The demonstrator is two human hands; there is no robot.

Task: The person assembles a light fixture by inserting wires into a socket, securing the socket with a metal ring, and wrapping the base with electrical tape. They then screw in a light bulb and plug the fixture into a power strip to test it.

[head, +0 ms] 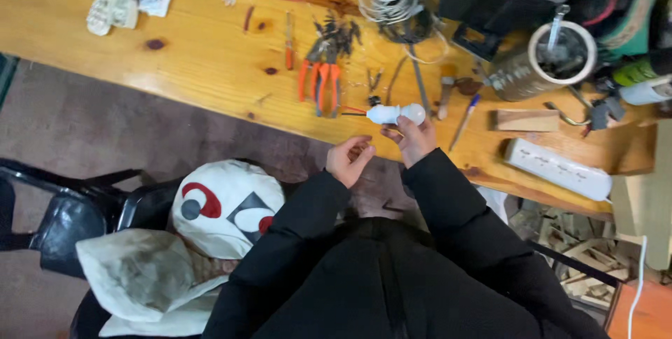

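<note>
Cluttered varnished wooden workbench point(210, 66) lies ahead. Right hand point(417, 139) pinches a small white bulb-shaped lamp fitting point(395, 114) by its rounded end, thin wires trailing from the far end. Left hand point(348, 160), fingers loosely curled, holds nothing just beside it. So light a pinch could let it slip onto the bench; orange-handled pliers point(320, 80) lying beyond might snag the wires.

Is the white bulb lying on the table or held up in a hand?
Held. The right hand grips the white bulb from below at the table edge; the left hand is beside it, not touching.

Glossy varnished wooden table point(210, 66) — smooth white plastic bulb point(395, 113), orange rubbery-handled pliers point(320, 76) — matt black sleeves.
</note>
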